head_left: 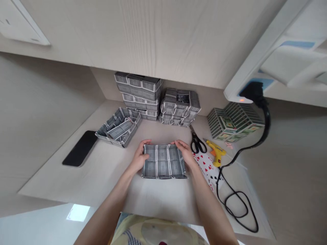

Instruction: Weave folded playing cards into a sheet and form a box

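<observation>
A shallow box made of playing cards [163, 161], grey-patterned backs showing, is tilted up at the middle of the desk. My left hand [140, 156] grips its left side, thumb over the edge. My right hand [184, 151] is wrapped round the upper right corner and side. Both hands' far fingers are partly hidden behind the box. To the upper left lies an open card tray [125, 141] with loose card pieces in it. Right of my right hand are black-handled scissors [198, 143], a yellow glue gun [216, 152] and face-up playing cards [206, 166].
Stacked card boxes [140, 92] and a second stack [180, 107] stand against the back wall. Green-striped card boxes [233, 120] sit at right. A black phone [80, 148] lies left. The glue gun's black cord [236, 194] loops near the right edge, below a power strip [255, 68].
</observation>
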Tool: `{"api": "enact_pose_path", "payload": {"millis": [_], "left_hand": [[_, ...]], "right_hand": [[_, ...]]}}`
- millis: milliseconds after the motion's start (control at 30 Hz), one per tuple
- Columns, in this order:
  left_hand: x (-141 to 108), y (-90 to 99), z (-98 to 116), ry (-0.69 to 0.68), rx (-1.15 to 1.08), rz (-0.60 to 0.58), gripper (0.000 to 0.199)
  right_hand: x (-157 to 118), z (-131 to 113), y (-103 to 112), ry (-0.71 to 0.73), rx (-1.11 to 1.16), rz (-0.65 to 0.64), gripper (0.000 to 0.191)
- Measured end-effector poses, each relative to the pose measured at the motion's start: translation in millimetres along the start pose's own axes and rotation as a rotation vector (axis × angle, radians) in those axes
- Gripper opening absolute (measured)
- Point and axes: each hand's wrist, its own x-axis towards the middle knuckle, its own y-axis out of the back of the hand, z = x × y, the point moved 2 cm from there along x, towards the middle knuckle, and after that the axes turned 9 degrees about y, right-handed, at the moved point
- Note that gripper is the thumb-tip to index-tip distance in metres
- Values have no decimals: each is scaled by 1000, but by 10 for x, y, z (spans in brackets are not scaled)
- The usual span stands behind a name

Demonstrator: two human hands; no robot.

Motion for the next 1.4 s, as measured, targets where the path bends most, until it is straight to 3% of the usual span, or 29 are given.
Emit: {"api": "enact_pose_path", "payload": {"millis": [233,433,633,733,867,933,1033,1133,1233,1400], "left_hand": [[32,-84,72,-35,225,17,48],[76,-39,80,26,171,32,29],[165,-73,65,62,89,125,17],[176,-51,64,106,78,179,25],[31,77,6,128,169,336,35],[-141,146,-20,107,215,519,38],[-456,143,8,93,310,553,42],[-751,81,104,140,427,466,51],[-931,52,170,198,444,380,49],[-891,94,217,84,518,427,38]], "right_hand": [[14,61,17,-15,30,65,39],[-85,50,33,4,0,12,39],[-112,4,49,-10,134,36,40],[-48,32,54,10,247,138,42],[-86,129,159,57,461,422,42],[-180,174,239,38,395,493,39],[-349,208,334,-41,136,521,45],[-465,186,331,-125,-6,465,51],[-503,109,244,-130,2,352,50],[-453,-6,102,-1,-56,185,50]]}}
